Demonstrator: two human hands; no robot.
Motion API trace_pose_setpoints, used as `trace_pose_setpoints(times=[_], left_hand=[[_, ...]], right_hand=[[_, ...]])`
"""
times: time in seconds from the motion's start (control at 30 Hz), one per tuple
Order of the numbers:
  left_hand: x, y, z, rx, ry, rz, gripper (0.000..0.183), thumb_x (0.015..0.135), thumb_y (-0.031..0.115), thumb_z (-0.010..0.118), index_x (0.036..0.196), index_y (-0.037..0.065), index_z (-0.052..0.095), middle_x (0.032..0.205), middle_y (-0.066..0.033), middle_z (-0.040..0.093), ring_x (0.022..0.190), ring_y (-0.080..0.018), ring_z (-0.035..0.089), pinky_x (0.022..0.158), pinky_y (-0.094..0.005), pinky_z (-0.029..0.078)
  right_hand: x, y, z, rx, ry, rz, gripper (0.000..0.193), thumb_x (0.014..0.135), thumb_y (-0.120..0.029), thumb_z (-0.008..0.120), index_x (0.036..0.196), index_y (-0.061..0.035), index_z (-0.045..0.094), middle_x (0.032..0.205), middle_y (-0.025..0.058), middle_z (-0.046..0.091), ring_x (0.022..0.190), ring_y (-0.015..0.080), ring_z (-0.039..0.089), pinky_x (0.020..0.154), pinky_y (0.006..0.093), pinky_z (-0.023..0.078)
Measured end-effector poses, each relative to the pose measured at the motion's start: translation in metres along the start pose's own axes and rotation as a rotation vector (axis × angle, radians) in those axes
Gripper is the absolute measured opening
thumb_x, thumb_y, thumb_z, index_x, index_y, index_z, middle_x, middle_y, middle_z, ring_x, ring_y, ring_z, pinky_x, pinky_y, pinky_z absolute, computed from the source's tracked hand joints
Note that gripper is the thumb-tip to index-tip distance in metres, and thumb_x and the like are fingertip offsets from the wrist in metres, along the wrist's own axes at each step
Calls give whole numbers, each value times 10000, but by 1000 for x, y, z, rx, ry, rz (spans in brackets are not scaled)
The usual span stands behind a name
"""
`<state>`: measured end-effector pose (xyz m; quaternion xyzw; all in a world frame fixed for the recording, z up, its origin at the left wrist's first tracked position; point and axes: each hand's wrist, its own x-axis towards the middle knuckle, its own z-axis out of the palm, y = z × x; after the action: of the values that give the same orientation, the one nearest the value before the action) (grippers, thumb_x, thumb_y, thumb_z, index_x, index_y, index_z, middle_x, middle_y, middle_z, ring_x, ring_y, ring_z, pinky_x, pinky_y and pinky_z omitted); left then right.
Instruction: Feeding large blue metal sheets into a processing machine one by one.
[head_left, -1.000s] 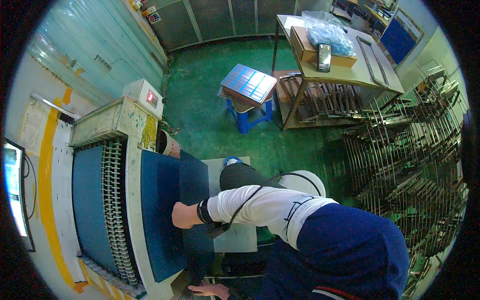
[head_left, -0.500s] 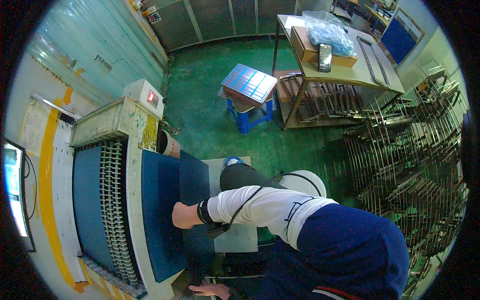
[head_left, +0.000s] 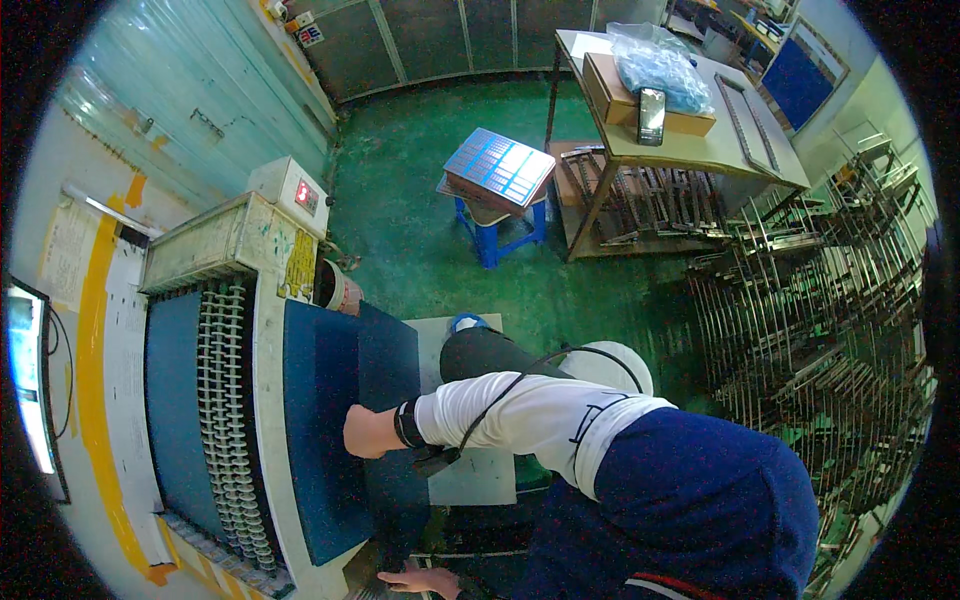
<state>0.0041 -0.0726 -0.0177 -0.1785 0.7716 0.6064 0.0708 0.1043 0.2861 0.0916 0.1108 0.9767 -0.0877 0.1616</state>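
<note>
My right hand [head_left: 371, 432] comes from a white sleeve with a black band at the wrist. It is closed at the line where a dark blue panel [head_left: 325, 450] meets a second dark blue panel [head_left: 395, 370], and it seems to grip that edge; its fingertips are hidden. Lower down, by the bottom edge of the view, my left hand [head_left: 418, 580] reaches out with straight fingers, just below the panels' near end. Nothing shows in it. Left of the panels is a machine bed with rows of rollers [head_left: 228, 410] and a blue sheet [head_left: 180, 400].
A white control box [head_left: 290, 195] tops the machine, with a bucket [head_left: 340, 290] beside it. Printed plates [head_left: 500, 165] lie stacked on a blue stool [head_left: 487, 245]. Beyond, a table [head_left: 690, 150] carries a carton and a bagged item. Metal racks [head_left: 800, 300] crowd the right side.
Both hands and the blue panels keep their places. On the white control box, the small red display looks more brightly lit now.
</note>
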Motion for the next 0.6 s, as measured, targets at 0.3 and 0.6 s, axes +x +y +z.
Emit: trace_pose_setpoints(times=[0.3, 0.6], left_hand=[[-11, 10, 4, 0, -13, 9, 910, 771, 636, 602, 1457, 167, 232, 1479, -149, 280, 1304, -372, 349, 1043, -559, 315], [-39, 26, 13, -19, -8, 1, 911, 766, 627, 618, 1446, 141, 257, 1460, -159, 315, 1281, -370, 381, 1031, -545, 335]], right_hand=[[2, 2, 7, 13, 107, -23, 153, 682, -243, 701, 784, -130, 720, 763, 8, 666, 665, 228, 605, 480, 386, 365], [1, 4, 10, 17, 102, -24, 167, 699, -261, 700, 806, -135, 726, 790, 6, 674, 697, 228, 617, 501, 389, 392]])
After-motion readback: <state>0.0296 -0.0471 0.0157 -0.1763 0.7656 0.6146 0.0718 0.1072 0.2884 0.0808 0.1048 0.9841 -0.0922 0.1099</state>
